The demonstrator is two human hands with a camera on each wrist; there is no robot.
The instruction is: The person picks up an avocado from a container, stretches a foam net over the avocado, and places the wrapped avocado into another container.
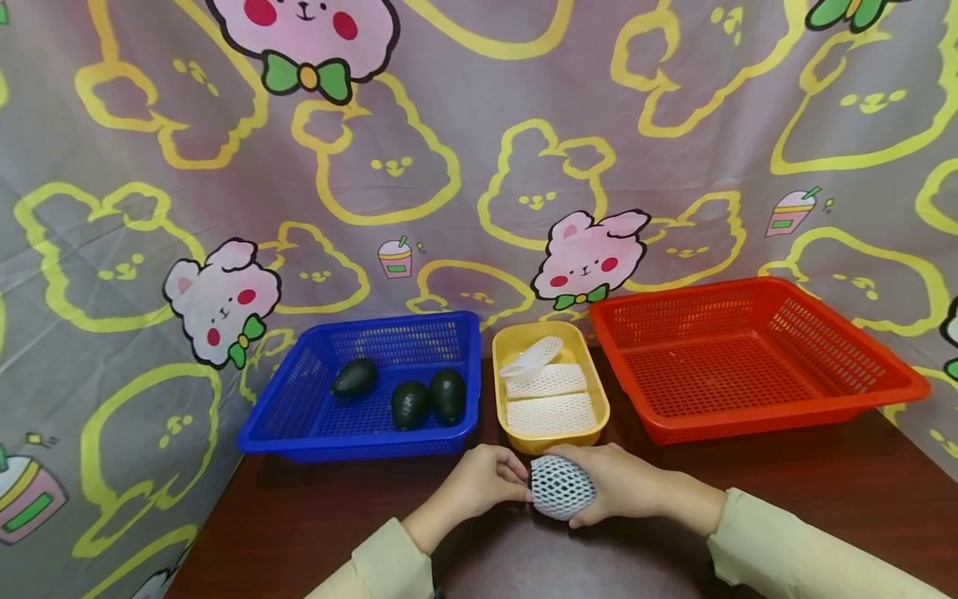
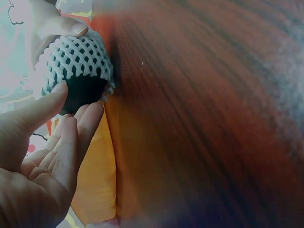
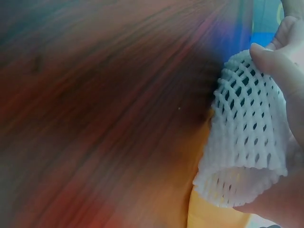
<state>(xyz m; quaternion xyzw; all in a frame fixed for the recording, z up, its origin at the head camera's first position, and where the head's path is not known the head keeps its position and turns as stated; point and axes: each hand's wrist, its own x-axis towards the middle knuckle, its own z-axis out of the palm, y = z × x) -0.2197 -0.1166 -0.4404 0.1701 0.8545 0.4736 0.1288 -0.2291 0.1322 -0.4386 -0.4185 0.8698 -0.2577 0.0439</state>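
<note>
Avocado (image 2: 85, 92) sits between the fingers: the right hand (image 1: 624, 482) curls round its foam net sleeve (image 1: 563, 488), the left hand (image 1: 479, 482) pinches its bare end, seemingly for steadiness.

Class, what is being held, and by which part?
An avocado partway in a white foam net: the right hand grips its netted sides; the left hand holds its bare end.

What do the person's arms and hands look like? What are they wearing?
The left sleeve and right sleeve are long and pale beige-green, ending near the wrists. The left hand and right hand are bare: no gloves or rings that I can see.
</note>
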